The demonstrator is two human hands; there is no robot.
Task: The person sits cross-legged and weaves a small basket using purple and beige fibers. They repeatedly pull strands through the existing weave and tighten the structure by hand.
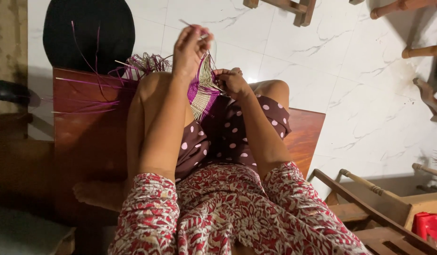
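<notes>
A small woven piece of purple and pale straw strips rests between my knees. My left hand is raised above it, fingers pinched on a thin pale strip that runs up from the weave. My right hand grips the right edge of the woven piece. Loose purple strips fan out to the left from a bundle of strip ends behind my left knee.
I sit on a reddish wooden bench over a white marble floor. A black round object lies at the top left. Wooden furniture legs stand at the top right, and a wooden frame with a red item at the lower right.
</notes>
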